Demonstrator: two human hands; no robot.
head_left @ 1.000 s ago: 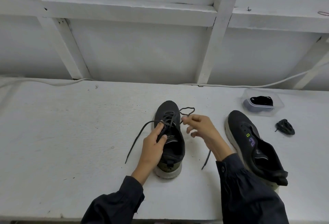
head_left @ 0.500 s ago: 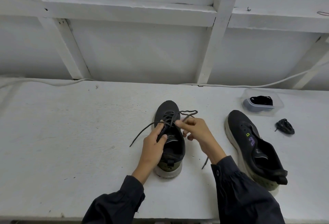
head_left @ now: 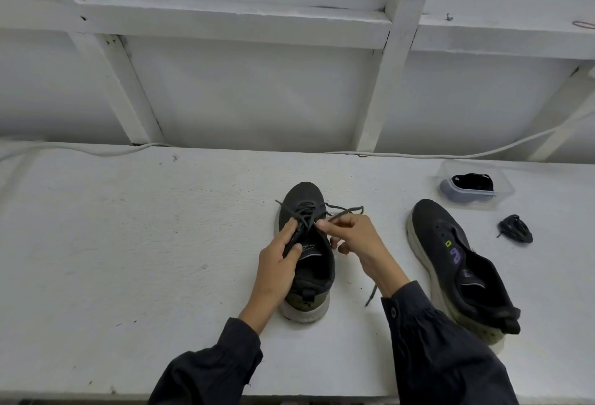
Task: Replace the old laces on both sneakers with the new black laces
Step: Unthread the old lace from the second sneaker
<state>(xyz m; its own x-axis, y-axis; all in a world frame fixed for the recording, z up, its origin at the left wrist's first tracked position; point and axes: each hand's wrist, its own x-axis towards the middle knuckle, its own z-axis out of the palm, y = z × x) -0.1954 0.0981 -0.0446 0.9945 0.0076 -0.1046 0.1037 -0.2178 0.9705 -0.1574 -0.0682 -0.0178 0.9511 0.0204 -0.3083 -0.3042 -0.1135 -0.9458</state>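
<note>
Your left hand (head_left: 277, 263) is gripping the dark sneaker (head_left: 317, 271) mid-tabletop (head_left: 128, 243), and your right hand (head_left: 354, 240) is pinching its loose grey lace (head_left: 346, 210). Left of that sneaker, tabletop is lying open; the laceless sneaker (head_left: 450, 256) is sitting to its right.

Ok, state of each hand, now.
Left hand: closed, gripping the middle sneaker by its upper.
Right hand: closed, fingers pinching that sneaker's lace.

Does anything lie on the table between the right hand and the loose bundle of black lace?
Yes. The second sneaker, lying on its side, sits between the right hand and the lace bundle. Reaching over it looks possible.
</note>
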